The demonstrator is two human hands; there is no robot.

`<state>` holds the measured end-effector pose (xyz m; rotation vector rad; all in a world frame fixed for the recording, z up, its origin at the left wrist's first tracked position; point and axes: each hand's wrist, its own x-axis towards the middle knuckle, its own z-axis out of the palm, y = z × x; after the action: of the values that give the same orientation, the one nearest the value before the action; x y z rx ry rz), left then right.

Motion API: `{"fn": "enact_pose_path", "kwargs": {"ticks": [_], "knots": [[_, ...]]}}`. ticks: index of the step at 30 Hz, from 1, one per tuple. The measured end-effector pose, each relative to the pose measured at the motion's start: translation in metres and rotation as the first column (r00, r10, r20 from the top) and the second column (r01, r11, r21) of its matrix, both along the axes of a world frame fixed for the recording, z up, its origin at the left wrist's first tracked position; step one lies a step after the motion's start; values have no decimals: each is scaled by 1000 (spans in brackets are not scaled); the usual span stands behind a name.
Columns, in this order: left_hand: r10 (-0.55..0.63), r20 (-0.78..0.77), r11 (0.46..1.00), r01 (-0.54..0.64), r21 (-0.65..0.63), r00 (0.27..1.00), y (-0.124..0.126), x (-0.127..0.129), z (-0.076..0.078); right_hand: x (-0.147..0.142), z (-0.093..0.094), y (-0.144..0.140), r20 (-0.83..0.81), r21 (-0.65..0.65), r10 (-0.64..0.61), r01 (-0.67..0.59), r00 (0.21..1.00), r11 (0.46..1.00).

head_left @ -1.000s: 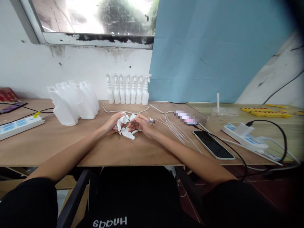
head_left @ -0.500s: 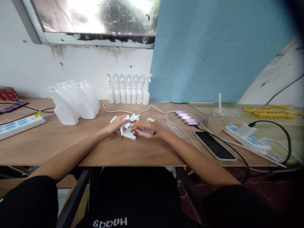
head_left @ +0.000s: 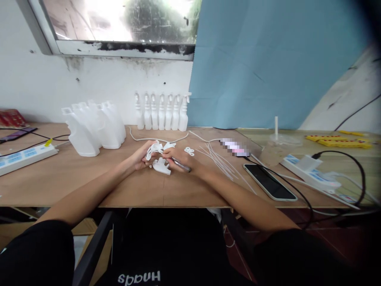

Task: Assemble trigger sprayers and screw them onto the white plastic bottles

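My left hand holds a white plastic spray-trigger part just above the wooden table. My right hand grips a thin metal tool, like a pen or tweezers, with its tip pointed at that part. More white trigger parts lie on the table right under and between my hands. A small white ring piece sits just right of my right hand.
Large white bottles stand at the back left, and a row of small spray bottles against the wall. Thin white tubes, a phone, a plastic cup and power strips with cables lie around.
My left hand has lifted a white trigger part off the table again, and my right hand has turned the metal tool so its tip points at it.
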<state>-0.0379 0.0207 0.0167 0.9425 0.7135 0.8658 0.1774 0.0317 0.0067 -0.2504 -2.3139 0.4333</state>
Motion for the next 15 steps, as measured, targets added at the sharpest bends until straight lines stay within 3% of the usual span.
{"fn": "enact_pose_path", "kwargs": {"ticks": [4, 7, 10, 12, 15], "knots": [[-1, 50, 1000, 1, -7, 999, 0, 0, -1, -6, -2, 5, -45, 213, -77, 85, 996, 973], [17, 75, 1000, -17, -3, 997, -2, 3, -2, -5, 4, 3, -50, 271, -102, 112, 994, 956], [28, 51, 999, -30, 24, 998, -3, 6, -3, -1, 9, -1, -33, 181, -109, 113, 994, 977], [67, 0, 990, -67, 120, 998, -1, 6, -3, 3, 11, 0, -78, 84, -133, 139, 988, 987], [323, -116, 902, -268, 339, 939, 4, -3, 0, 15, 13, 9, -166, -78, -240, 229, 957, 970]]}}
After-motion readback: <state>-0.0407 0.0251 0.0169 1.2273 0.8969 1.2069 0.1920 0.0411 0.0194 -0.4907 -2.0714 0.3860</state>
